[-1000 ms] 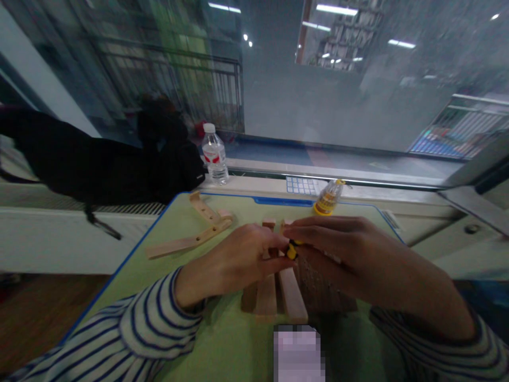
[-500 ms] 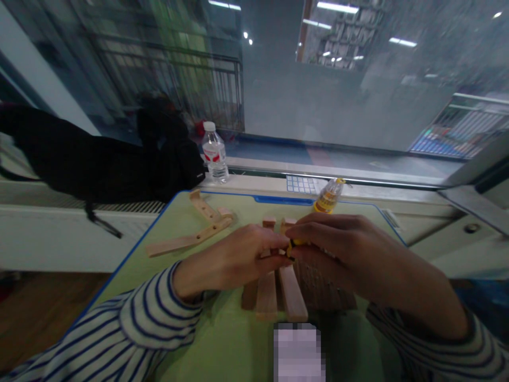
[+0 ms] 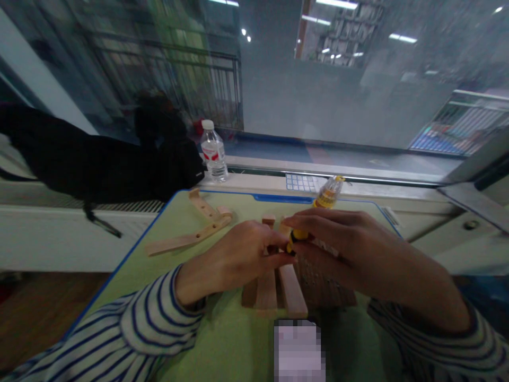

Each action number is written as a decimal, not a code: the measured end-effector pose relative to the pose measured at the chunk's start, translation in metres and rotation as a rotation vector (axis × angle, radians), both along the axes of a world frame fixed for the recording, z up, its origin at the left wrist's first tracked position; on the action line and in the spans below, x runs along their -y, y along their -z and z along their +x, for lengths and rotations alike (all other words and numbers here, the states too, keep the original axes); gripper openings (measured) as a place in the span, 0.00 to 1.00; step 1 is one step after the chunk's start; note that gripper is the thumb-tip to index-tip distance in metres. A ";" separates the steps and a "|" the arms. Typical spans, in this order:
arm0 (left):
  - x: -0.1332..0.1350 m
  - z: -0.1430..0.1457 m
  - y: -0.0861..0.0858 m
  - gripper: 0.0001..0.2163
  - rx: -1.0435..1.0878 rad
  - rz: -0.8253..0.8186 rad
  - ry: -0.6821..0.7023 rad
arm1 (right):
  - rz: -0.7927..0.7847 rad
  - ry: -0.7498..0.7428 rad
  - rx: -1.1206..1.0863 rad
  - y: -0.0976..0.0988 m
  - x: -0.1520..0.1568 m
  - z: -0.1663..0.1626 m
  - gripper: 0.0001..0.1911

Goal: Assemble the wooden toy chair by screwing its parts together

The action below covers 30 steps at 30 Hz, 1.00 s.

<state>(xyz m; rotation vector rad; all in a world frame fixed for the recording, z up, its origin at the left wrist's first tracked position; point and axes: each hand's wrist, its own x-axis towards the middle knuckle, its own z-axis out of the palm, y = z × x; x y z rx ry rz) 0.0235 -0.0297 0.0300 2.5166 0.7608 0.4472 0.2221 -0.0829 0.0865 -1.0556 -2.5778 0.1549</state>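
Note:
My right hand (image 3: pixel 350 246) is closed around a yellow-and-black screwdriver (image 3: pixel 299 234); only part of its handle shows between the fingers. From the other side, the thumb and fingers of my left hand (image 3: pixel 242 254) pinch close together by the dark end of that handle. What they grip is hidden. Beneath both hands lie two pale wooden bars, a left bar (image 3: pixel 266 294) and a right bar (image 3: pixel 293 294), over a darker brown wooden board (image 3: pixel 328 284). My fingers cover the middle of the bars, and the tool's tip cannot be seen.
A jointed wooden piece with holes (image 3: pixel 207 229) lies at the left of the green table (image 3: pixel 222 339). Behind my right hand a clear bottle with yellow contents (image 3: pixel 328 193) leans. A water bottle (image 3: pixel 214 156) and black bag (image 3: pixel 119 164) are by the window.
More of the yellow handle shows, as the fingers of my right hand have shifted around it. My left hand stays almost in place, and the wooden pieces have not moved.

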 end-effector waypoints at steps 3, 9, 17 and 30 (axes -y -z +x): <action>0.000 0.000 0.000 0.11 -0.015 -0.009 -0.003 | 0.011 -0.015 0.000 0.000 0.000 0.000 0.11; 0.000 0.000 -0.004 0.10 -0.031 -0.016 0.017 | 0.040 -0.005 -0.007 0.001 -0.001 -0.001 0.09; -0.002 -0.002 -0.003 0.10 -0.019 -0.039 0.079 | 0.034 0.020 0.004 0.000 0.001 -0.004 0.12; -0.002 -0.001 -0.001 0.08 0.022 -0.040 0.050 | 0.032 0.043 0.028 0.003 -0.001 -0.002 0.10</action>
